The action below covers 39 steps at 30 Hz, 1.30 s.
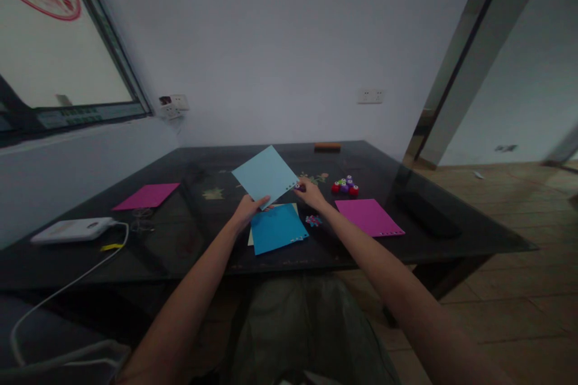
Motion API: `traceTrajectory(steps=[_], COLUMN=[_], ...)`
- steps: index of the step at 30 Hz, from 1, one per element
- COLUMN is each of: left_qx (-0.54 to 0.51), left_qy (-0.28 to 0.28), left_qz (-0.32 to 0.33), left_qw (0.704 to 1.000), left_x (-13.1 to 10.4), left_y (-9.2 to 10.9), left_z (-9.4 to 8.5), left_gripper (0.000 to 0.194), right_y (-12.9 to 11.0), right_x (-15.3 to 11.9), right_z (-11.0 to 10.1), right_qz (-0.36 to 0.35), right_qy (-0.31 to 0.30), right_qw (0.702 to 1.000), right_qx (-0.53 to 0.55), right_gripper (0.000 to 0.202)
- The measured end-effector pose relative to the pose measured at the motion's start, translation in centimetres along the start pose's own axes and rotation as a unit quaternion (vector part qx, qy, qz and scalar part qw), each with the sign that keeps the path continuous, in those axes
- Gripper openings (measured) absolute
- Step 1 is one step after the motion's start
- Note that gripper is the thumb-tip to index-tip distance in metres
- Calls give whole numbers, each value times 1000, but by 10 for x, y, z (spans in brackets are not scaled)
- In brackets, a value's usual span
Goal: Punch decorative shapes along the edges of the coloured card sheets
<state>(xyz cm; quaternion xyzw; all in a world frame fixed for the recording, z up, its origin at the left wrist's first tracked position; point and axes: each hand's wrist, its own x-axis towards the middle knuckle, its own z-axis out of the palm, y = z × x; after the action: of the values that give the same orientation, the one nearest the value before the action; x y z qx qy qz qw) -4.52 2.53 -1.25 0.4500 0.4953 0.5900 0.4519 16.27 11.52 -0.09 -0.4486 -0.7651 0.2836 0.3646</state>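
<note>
A light blue sheet [265, 175] is raised above the dark table, with a row of small holes or cut-outs along its right-hand lower edge. My left hand [250, 207] pinches its lower corner, thumb on top. At the sheet's right corner, my right hand [309, 192] has its fingers closed around a small purple punch [300, 187]. Below the raised sheet lies a brighter blue sheet [276, 230], partly over a pale yellow sheet [250, 239]. A little pile of colourful small pieces [313, 221] sits to the right of the blue sheet.
Several red, purple and green punches [345, 186] stand to the right. A magenta sheet [369, 217] lies near them, another magenta sheet [147, 196] at left. A white device [72, 230] with a cable, a black case [427, 215] and a brown roll [327, 147] rest on the table [194, 252].
</note>
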Motion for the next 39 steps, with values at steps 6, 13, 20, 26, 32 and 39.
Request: traceTrajectory(steps=[6,13,20,26,32,39], left_qx=[21,5,67,73,111,172], left_qy=[-49,-44,46,64,107,192], left_qz=[7,41,63,55,64,49], left_qw=[999,998,995,994,986,965], left_x=[-6,-17,-24,-29,-31,-32], left_y=[10,9,10,20,17,10], left_z=[30,86,70,43,26,9], left_gripper=[25,20,17,25,16,13], right_y=[3,-1,-10,-11,-18,-15], right_x=[-54,-75,-100,-127,-135,-137], right_z=[-32,-39,-43,-43,-37,-27], right_qz=[84,125,94,97,75,75], right_qy=[-74,-52,-66,-78,-80,-64], right_qw=[947,903,931,949,957,954], right_qx=[302,407,346,288,268,285], right_gripper=[37,37,39,35,34,33])
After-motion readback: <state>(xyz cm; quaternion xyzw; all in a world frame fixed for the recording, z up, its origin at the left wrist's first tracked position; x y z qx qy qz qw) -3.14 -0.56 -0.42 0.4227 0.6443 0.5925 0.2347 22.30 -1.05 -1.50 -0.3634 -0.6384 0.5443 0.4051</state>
